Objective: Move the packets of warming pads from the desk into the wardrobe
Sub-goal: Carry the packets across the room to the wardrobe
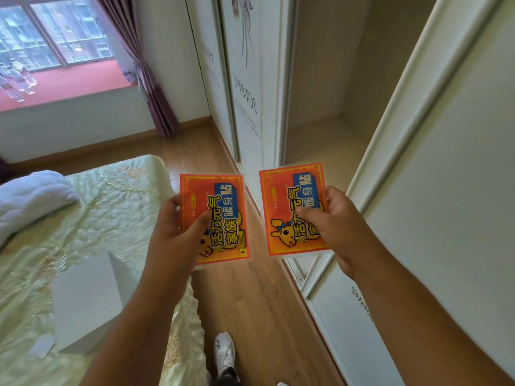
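Meanwhile both hands were raised in front of the person, each gripping one orange packet of warming pads. The left hand (pixel 178 232) had its thumb curled across the printed face of the left packet (pixel 220 213) and its fingers tucked behind, holding the packet by its lower left part over the wooden floor (pixel 250 302), just beside the edge of the bed (pixel 111 207). The right hand (pixel 331 227) pinched the right packet (pixel 287 207) from its right side, thumb on the front and fingers behind it, and held it in front of the open wardrobe (pixel 328 112), whose bare lower shelf showed behind the packet's top edge. The two packets were side by side, close but apart, both tilted slightly with their print facing the camera. A white sliding door (pixel 434 190) stood to the right of the opening. On the pale green bedspread lay a white box (pixel 89 299) and a folded white quilt (pixel 30 196). A white shoe (pixel 224 355) showed on the floor below
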The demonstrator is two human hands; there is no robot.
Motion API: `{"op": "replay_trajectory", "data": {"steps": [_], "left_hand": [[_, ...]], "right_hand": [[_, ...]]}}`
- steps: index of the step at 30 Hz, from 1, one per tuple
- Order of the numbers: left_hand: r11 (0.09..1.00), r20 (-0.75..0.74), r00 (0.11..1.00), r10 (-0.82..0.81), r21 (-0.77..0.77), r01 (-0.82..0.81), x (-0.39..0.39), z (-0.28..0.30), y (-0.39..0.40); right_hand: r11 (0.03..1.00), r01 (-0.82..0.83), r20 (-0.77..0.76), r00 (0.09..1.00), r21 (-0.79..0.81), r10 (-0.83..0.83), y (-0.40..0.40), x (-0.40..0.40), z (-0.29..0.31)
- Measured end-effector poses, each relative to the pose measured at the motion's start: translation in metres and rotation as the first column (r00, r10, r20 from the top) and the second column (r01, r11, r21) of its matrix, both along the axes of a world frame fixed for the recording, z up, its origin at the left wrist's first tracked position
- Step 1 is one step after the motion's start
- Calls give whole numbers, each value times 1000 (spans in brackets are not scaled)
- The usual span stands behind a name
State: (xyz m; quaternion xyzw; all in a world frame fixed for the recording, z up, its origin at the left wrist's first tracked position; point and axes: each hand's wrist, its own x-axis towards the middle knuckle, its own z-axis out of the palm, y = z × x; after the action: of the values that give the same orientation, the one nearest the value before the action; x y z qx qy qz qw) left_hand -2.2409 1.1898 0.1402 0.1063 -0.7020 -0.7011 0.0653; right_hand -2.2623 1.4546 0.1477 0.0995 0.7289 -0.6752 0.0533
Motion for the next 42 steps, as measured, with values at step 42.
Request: {"op": "replay_trajectory", "data": {"steps": [42], "left_hand": [[979,33,980,-196,72,193,-328,-11,-105]], "right_hand": [[982,182,27,983,45,-184,-115,-279,-15]]}}
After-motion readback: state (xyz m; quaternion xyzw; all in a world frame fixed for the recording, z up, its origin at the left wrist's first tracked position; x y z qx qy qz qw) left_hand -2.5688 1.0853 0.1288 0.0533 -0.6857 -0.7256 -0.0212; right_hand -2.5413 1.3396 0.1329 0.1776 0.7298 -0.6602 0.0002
